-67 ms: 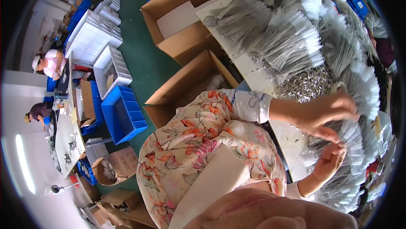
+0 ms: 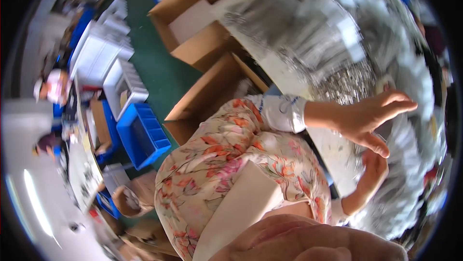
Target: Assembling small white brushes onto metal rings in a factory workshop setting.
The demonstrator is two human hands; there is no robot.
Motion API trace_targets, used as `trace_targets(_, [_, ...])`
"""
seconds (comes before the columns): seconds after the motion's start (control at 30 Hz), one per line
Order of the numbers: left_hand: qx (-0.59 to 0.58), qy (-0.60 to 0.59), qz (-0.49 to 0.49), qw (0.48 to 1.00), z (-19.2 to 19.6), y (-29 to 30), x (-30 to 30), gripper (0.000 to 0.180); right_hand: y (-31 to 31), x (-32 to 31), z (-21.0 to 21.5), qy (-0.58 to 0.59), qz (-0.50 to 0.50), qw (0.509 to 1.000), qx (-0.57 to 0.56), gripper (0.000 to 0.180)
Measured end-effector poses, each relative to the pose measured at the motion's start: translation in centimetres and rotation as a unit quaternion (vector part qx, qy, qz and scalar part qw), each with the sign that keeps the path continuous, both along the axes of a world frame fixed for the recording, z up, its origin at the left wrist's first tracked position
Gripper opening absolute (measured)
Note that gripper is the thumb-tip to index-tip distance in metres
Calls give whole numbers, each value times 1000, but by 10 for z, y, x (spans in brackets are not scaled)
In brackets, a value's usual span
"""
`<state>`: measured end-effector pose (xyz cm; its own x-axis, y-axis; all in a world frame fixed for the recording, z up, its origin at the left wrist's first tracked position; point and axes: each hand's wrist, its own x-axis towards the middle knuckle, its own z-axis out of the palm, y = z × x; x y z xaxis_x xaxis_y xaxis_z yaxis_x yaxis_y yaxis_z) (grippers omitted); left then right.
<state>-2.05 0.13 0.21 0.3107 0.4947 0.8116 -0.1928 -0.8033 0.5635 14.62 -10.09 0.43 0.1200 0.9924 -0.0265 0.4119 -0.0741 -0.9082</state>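
My left hand is stretched over the table, its fingers spread and thumb apart, and nothing shows in it. Just below it in the head view is my right hand, fingers bent and pressed together near the left thumb. Anything in those fingers is too small or blurred to make out. Next to my left hand lies a heap of small shiny metal ring-like pieces. Bundles of long, thin grey strands with whitish, see-through ends cover much of the pale table; more bundles lie beside my right hand.
Open cardboard boxes stand along the table's edge. Across the green floor are a blue bin, white crates and another workbench. Two people are at that far side.
The view has shifted and blurred slightly. My left hand's fingers have straightened and spread wider. My right hand remains close beneath it, with its fingers bent.
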Motion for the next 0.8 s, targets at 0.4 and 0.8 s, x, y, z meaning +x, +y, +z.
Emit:
trace_targets(0.4, [-53, 172, -271, 945, -48, -41, -1, 21, -52, 1, -31, 342, 156, 911, -170, 23])
trace_targets(0.8, [-21, 300, -216, 929, -93, -83, 114, 13, -141, 105, -68, -402, -114, 897, -147, 12])
